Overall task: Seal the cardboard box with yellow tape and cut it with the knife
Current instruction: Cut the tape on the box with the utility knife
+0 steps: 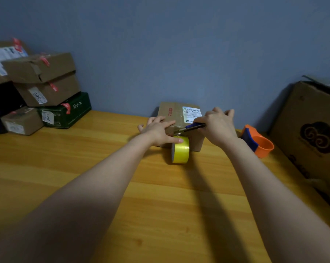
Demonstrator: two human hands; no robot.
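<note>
A small cardboard box with a white shipping label stands near the wall on the wooden table. A roll of yellow tape stands on edge against the box's front. My left hand lies flat on the box's near left edge, its thumb touching the top of the roll. My right hand grips a knife with a blue handle. The blade points left, just above the roll at the box's front edge.
An orange and blue tape dispenser sits right of the box. A large cardboard carton leans at the far right. Several stacked parcels, one dark green, fill the back left corner.
</note>
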